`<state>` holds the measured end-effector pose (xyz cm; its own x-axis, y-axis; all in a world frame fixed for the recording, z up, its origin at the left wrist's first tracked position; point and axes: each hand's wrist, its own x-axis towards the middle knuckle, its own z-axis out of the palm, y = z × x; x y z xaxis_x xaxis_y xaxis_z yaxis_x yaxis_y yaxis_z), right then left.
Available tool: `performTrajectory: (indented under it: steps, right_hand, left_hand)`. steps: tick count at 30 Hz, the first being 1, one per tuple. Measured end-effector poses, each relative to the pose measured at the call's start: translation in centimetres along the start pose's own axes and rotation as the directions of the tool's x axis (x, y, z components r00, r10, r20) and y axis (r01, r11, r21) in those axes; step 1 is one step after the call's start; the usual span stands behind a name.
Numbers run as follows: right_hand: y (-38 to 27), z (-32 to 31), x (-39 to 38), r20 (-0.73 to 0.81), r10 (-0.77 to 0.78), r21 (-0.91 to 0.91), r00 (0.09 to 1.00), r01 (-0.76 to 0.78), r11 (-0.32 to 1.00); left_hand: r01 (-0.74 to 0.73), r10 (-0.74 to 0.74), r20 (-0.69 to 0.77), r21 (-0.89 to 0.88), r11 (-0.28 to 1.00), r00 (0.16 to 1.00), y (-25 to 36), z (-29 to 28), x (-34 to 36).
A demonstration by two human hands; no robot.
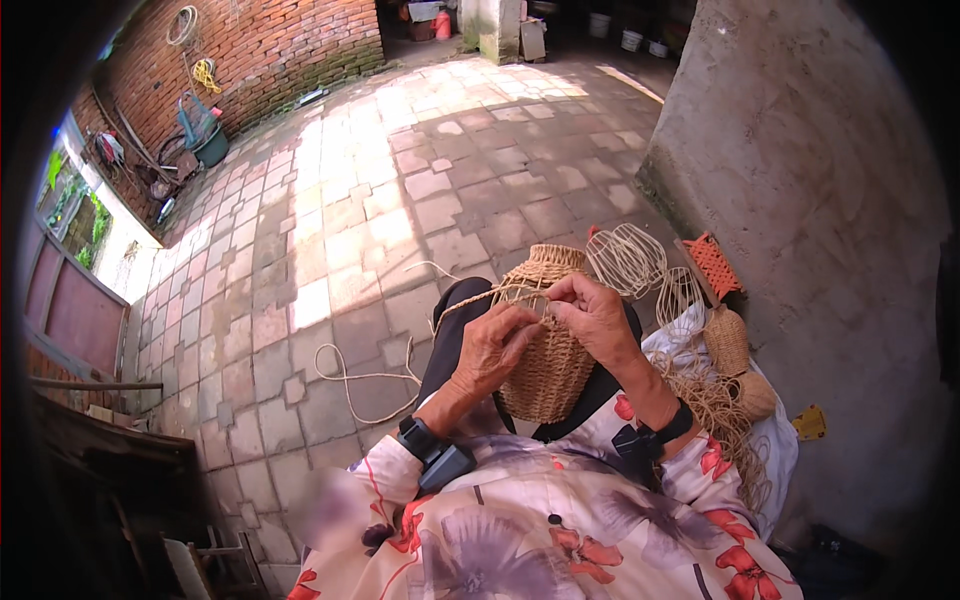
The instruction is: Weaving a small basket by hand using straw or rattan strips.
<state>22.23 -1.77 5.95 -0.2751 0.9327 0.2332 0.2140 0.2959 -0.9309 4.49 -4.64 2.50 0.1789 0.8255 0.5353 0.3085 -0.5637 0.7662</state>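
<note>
A tan woven vase-shaped basket (548, 375) rests between my thighs with its narrow neck pointing away from me. Around its shoulder, bare upright strands show in a gap in the weave. A twisted straw cord (468, 302) runs across this gap, and its tail drops off to the left. My right hand (592, 312) pinches the cord at the gap's right side. Close beside it, my left hand (492, 347) has its fingers drawn together against the basket's wall; whatever lies between those fingertips is hidden.
Loose cord (352, 378) loops over the paving at my left. On my right, a white sack (780, 470) carries tangled straw strands (715, 400) and round woven pieces (727, 340). Wire-like open frames (627, 260) lie before the concrete wall (810, 170). An orange woven piece (712, 266) leans there.
</note>
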Motion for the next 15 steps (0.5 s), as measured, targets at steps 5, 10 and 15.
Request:
performTrajectory:
  steps: [5,10,15]
  right_hand:
    - [-1.2,-0.2,-0.2,0.040,-0.010,-0.143,0.999,0.016,0.990]
    - [0.0,-0.3,-0.9,0.029,0.029,0.084,0.999,-0.031,0.996]
    - [-1.0,-0.3,-2.2,0.000,-0.300,-0.179,0.954,0.296,0.938]
  left_hand:
    - [0.018,-0.018,-0.003,-0.010,1.000,1.000,0.1,0.1,0.0]
    - [0.067,-0.068,-0.016,-0.036,0.997,0.998,0.2,0.1,0.0]
    - [0.160,-0.160,-0.011,0.042,0.986,0.987,0.2,0.3,0.2]
